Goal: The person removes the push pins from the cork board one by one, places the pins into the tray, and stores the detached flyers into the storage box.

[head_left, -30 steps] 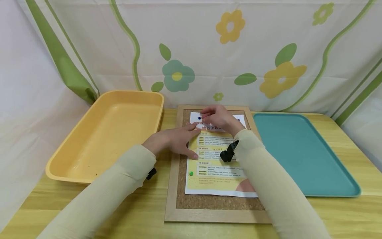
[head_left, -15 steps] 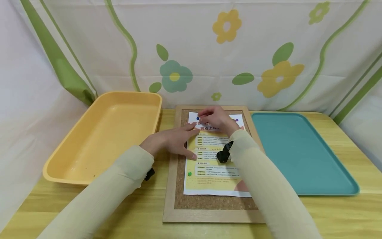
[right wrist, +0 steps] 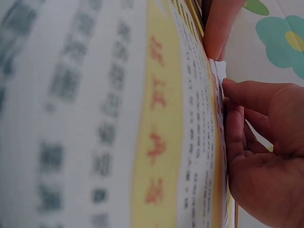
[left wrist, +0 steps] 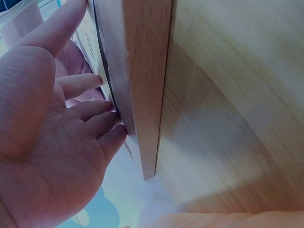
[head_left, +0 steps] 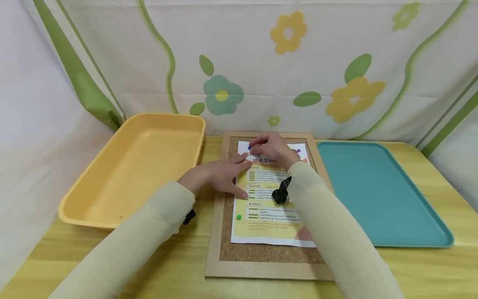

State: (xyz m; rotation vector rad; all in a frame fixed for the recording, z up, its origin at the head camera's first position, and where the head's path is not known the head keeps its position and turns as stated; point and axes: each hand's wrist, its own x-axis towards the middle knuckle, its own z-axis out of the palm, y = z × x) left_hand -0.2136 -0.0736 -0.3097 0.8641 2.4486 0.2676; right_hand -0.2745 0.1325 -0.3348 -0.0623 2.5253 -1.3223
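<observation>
A printed sheet (head_left: 274,232) lies on a wood-framed cork board (head_left: 276,254). The left hand (head_left: 224,174) spreads over the sheet's left side, fingers nearly straight; in the left wrist view its fingertips (left wrist: 114,128) rest by the frame edge. The right hand (head_left: 274,148) is at the sheet's upper left corner, thumb and fingers curled in at a blue pushpin (head_left: 249,148), mostly hidden by the fingertips. A purple pushpin (head_left: 298,150) sits in the upper right corner, and a green pushpin (head_left: 239,217) at the lower left. The right forearm covers the lower right corner.
A deep yellow tray (head_left: 67,211) stands left of the board, with a few tiny specks inside. To the right lies a flat teal tray (head_left: 384,195). A flowered curtain (head_left: 254,62) hangs behind the wooden table (head_left: 179,265).
The right hand's fingertips have moved slightly left and closed in on the blue pushpin, which showed more fully before. The left hand stays in place on the sheet.
</observation>
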